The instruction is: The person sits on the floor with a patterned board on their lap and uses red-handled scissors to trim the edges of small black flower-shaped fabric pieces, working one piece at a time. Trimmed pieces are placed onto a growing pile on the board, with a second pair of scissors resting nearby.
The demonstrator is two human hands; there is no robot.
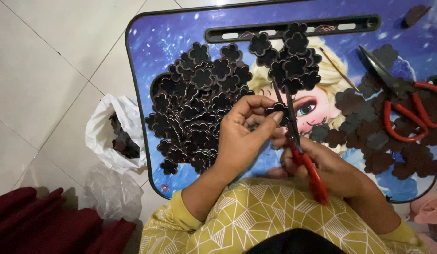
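Flower piece (277, 109), small and dark, is sitting pinched in the left hand (244, 134) above the counter (148, 61), so the right hand (322, 162) gripping red scissors (300, 150) is trimming its edge. Finished flowers (199, 103) are piling up alongside.

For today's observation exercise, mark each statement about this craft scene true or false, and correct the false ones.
1. The right hand holds red-handled scissors. True.
2. The left hand pinches a dark flower cutout. True.
3. The lap table is plain white. False: it is blue, with a cartoon picture.
4. The second pair of scissors lies on the floor. False: it lies on the table, at the right.
5. A white plastic bag sits on the floor left of the table. True.
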